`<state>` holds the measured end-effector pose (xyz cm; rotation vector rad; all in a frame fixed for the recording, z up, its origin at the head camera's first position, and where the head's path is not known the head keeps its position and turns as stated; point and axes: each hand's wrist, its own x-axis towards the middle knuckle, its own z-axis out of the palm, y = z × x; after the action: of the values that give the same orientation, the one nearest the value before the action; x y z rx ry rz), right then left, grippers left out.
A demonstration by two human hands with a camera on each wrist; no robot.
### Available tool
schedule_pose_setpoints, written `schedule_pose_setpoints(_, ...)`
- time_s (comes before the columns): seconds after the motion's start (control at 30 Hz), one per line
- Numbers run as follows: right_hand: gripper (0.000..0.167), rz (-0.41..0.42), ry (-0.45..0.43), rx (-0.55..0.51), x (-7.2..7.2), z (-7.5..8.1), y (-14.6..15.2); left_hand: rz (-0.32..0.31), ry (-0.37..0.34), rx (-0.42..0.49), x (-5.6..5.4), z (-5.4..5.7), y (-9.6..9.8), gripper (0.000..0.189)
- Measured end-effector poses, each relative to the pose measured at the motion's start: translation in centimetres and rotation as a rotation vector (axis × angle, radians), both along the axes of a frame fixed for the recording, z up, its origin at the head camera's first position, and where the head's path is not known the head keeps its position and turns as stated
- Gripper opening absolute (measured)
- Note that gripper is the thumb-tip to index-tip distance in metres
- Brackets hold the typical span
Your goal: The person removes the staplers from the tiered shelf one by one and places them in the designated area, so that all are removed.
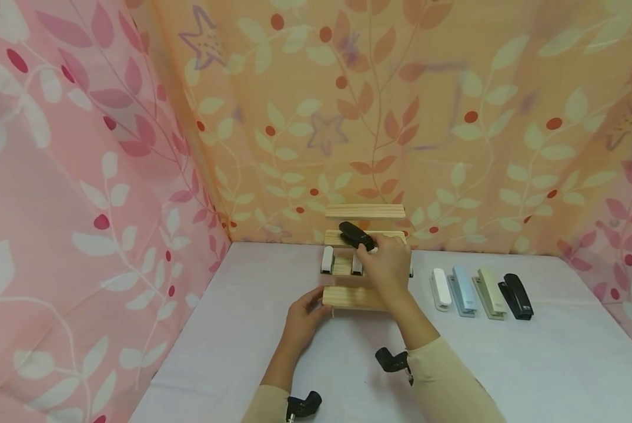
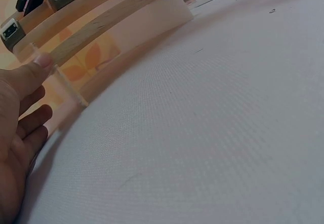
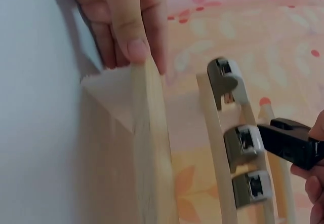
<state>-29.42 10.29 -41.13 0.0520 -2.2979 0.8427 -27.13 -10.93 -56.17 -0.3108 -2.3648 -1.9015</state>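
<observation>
A tiered rack (image 1: 354, 297) with pale wooden slats and clear side panels stands at the back of the table. My left hand (image 1: 301, 322) grips its front left corner, thumb on the wood in the right wrist view. Above the rack's middle, my right hand (image 1: 391, 267) holds a black stapler (image 1: 351, 233) by one end, tilted, its other end over an upper slat. Small staplers sit on the tier below: one on the left (image 1: 328, 259), one near the middle (image 1: 357, 264), and a third (image 3: 228, 82) mostly hidden behind my right hand in the head view.
To the right of the rack, a white stapler (image 1: 441, 289), a blue stapler (image 1: 462, 291), a pale green stapler (image 1: 489, 293) and another black stapler (image 1: 517, 296) lie in a row on the white tabletop (image 1: 559, 364). A floral curtain (image 1: 294, 117) hangs close behind the rack.
</observation>
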Motion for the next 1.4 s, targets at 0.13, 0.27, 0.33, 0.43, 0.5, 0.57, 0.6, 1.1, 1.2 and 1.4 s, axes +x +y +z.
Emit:
schedule_pose_setpoints(0.13, 0.029, 0.03, 0.045, -0.032, 0.4, 0.2, 1.3, -0.001, 0.004, 0.009, 0.0, -0.1, -0.1, 0.06)
schedule_pose_setpoints(0.27, 0.028, 0.054, 0.05, -0.097, 1.2, 0.5, 2.4, -0.005, 0.005, 0.006, 0.0, -0.3, -0.1, 0.061)
schedule_pose_setpoints(0.33, 0.028, 0.065, 0.05, -0.123, 1.8, 0.9, 2.9, -0.005, 0.009, 0.007, 0.0, -0.3, -0.1, 0.061)
schedule_pose_setpoints(0.43, 0.027, 0.084, 0.076, -0.138, 2.6, 1.6, 3.6, 0.0, 0.016, -0.005, -0.2, -0.3, -0.1, 0.062)
schedule_pose_setpoints(0.5, 0.027, 0.099, 0.102, -0.13, 3.1, 1.9, 4.1, 0.001, 0.02, -0.008, -0.2, -0.3, -0.1, 0.063)
schedule_pose_setpoints(0.57, 0.028, 0.109, 0.134, -0.121, 3.7, 2.2, 4.6, 0.004, 0.018, -0.017, -0.2, -0.1, -0.1, 0.064)
schedule_pose_setpoints(0.6, 0.029, 0.108, 0.146, -0.114, 4.0, 2.3, 4.9, 0.003, 0.015, -0.018, -0.2, -0.1, -0.1, 0.064)
schedule_pose_setpoints(1.1, 0.028, 0.067, 0.243, -0.075, 9.0, 2.9, 10.2, 0.006, -0.015, -0.019, 0.1, 0.0, 0.0, 0.065)
schedule_pose_setpoints(1.2, 0.029, 0.033, 0.254, -0.05, 9.8, 2.6, 11.6, 0.005, -0.012, -0.023, 0.1, 0.1, 0.0, 0.064)
schedule_pose_setpoints(1.4, 0.031, -0.015, 0.281, -0.029, 11.1, 1.9, 14.4, 0.007, -0.01, -0.038, 0.2, 0.1, -0.1, 0.065)
